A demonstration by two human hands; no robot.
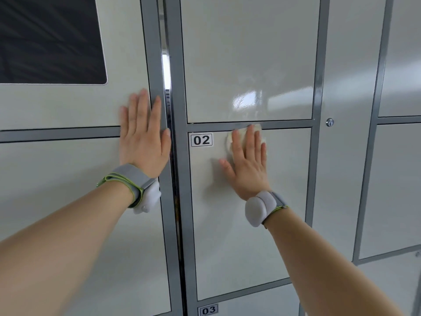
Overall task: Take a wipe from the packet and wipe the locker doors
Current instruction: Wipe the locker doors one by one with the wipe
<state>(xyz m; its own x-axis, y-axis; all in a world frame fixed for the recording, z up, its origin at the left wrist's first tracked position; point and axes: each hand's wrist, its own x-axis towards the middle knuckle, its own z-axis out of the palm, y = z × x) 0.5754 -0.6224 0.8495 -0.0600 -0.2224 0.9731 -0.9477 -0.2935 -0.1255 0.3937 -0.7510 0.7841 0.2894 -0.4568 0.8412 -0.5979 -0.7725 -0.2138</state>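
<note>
My right hand [247, 159] lies flat on the locker door marked 02 [239, 236], near its top edge, and presses a white wipe [229, 139] against the door. Most of the wipe is hidden under my fingers; its edge shows at the fingertips and to their left. My left hand [143, 135] rests flat with fingers spread on the left cabinet panel [57, 106], beside the grey frame post. It holds nothing. The door above 02 [250, 53] shows a shiny wet patch near its lower edge. The wipe packet is not in view.
Grey metal frame posts [180, 179] separate the doors. A dark screen [50, 37] sits in the upper left panel. A narrow panel with a key lock [329, 122] stands right of door 02. Door 03 [250, 304] begins below. More doors lie at the far right.
</note>
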